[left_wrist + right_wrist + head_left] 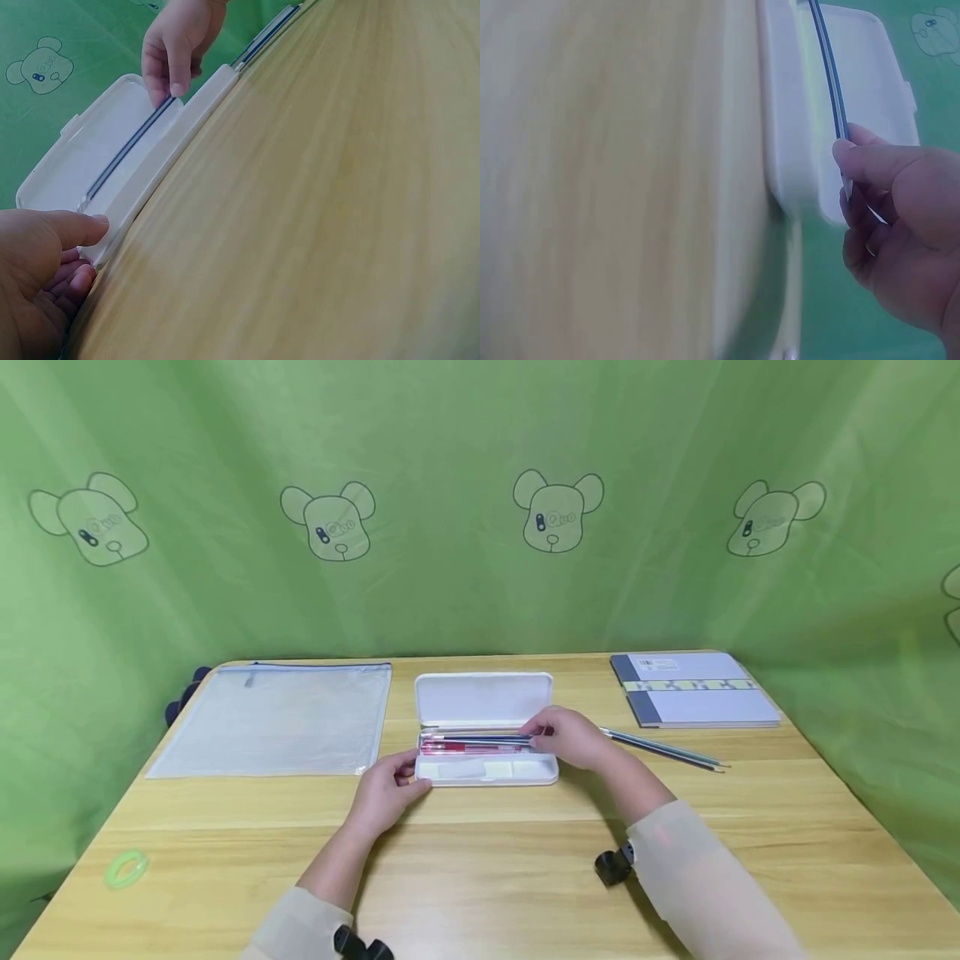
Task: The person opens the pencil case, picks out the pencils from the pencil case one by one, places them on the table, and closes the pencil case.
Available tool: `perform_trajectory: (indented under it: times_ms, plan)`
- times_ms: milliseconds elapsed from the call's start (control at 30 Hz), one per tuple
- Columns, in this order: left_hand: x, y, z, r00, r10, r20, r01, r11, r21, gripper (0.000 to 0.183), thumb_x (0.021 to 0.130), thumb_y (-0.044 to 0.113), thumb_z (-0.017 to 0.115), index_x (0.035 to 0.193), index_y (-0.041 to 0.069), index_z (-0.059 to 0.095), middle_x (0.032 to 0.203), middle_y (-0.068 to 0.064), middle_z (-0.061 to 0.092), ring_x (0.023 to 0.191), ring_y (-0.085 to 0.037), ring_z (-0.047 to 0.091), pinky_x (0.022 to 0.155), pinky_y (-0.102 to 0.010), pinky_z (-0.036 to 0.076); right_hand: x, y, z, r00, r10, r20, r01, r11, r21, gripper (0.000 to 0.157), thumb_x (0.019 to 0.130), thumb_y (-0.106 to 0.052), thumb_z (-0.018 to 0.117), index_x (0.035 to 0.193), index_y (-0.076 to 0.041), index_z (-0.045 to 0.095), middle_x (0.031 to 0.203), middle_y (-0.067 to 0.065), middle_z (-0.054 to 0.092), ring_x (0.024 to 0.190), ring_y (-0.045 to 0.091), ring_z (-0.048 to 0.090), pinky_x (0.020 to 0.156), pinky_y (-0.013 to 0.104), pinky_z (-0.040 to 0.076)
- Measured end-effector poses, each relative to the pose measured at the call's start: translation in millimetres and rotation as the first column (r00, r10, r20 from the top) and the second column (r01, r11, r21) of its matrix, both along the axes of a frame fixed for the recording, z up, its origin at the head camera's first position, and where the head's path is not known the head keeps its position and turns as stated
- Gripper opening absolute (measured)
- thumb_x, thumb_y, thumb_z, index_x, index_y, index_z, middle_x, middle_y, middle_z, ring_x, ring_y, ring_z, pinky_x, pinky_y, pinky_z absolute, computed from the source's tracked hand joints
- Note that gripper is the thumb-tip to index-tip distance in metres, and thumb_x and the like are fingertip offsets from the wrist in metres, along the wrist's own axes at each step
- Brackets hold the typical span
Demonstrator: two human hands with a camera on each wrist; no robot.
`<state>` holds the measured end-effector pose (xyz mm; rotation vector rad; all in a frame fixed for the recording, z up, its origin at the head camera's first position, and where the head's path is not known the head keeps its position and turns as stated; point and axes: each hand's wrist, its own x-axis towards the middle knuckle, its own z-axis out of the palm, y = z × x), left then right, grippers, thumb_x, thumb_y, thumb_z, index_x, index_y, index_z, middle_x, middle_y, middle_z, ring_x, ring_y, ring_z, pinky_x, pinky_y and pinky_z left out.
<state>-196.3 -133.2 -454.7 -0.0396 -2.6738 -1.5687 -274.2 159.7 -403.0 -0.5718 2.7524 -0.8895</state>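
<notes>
A white pencil case (483,697) stands unfolded at the middle of the table, its lid leaning back. My left hand (386,793) holds its left end; in the left wrist view the thumb (79,227) lies over the rim with the other fingers curled below. Above the case, my right hand (573,739) pinches a dark-blue striped pencil (827,67) near one end, between thumb and fingers. That pencil slants over the case in the left wrist view. Inside the case lie red pens (468,748) and other slim writing tools, partly hidden by the right hand.
To the right, striped pencils (667,750) lie on the table beside the case. Behind them sits a notebook (697,706) with a patterned band. A clear zip pouch (277,722) lies at left, a green ring (126,869) near the left edge. A green curtain (450,593) hangs behind.
</notes>
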Motion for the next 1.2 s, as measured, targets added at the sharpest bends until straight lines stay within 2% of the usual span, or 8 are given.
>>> perform_trajectory:
  times_ms: [233,467,767,1033,1200]
  plan:
    - [-0.4,0.1,-0.4,1.000,0.002,0.002,-0.002,1.000,0.003,0.051,0.081,0.009,0.076,0.129,-0.003,0.060,0.106,-0.015,0.070,0.087,-0.018,0.060,0.080,-0.029,0.052,7.6,26.5,9.4,0.997,0.000,-0.080,-0.003,0.999,-0.036,0.021,0.091,-0.005,0.064,0.109,-0.005,0.073,0.100,0.009,0.067,0.091,0.019,0.056,0.081,0.032,0.046]
    - [-1.0,-0.1,-0.2,1.000,0.000,0.007,0.000,1.000,0.002,0.052,0.081,0.009,0.076,0.129,-0.003,0.060,0.105,-0.015,0.070,0.086,-0.017,0.060,0.078,-0.028,0.052,15.3,62.5,13.1,0.994,-0.059,-0.087,0.056,0.998,-0.040,0.021,0.092,-0.006,0.063,0.111,-0.005,0.072,0.097,0.007,0.066,0.089,0.018,0.054,0.076,0.031,0.046]
    - [-0.1,-0.1,1.9,1.000,0.001,0.004,-0.001,1.000,0.000,0.052,0.081,0.009,0.076,0.129,-0.004,0.060,0.106,-0.016,0.070,0.087,-0.018,0.061,0.080,-0.031,0.053,30.9,116.2,12.4,0.985,-0.121,-0.126,0.121,0.993,-0.002,0.023,0.094,-0.009,0.062,0.114,-0.002,0.069,0.100,0.010,0.065,0.092,0.020,0.055,0.078,0.031,0.048]
    - [-1.6,-0.7,1.5,1.000,-0.002,0.007,0.002,1.000,0.003,0.051,0.082,0.009,0.076,0.129,-0.003,0.060,0.105,-0.015,0.069,0.086,-0.017,0.060,0.078,-0.028,0.052,40.2,157.1,11.9,0.974,-0.190,-0.124,0.197,0.979,0.052,0.026,0.093,-0.010,0.062,0.117,-0.001,0.068,0.108,0.018,0.066,0.094,0.023,0.056,0.078,0.032,0.046]
    - [-0.3,-0.2,2.0,1.000,-0.001,0.007,0.001,1.000,0.002,0.051,0.082,0.009,0.076,0.129,-0.003,0.060,0.106,-0.016,0.069,0.088,-0.019,0.061,0.081,-0.032,0.053,42.9,178.6,8.0,0.972,-0.207,-0.111,0.217,0.972,0.088,0.027,0.093,-0.010,0.061,0.117,0.001,0.067,0.106,0.018,0.066,0.093,0.023,0.056,0.078,0.034,0.045]
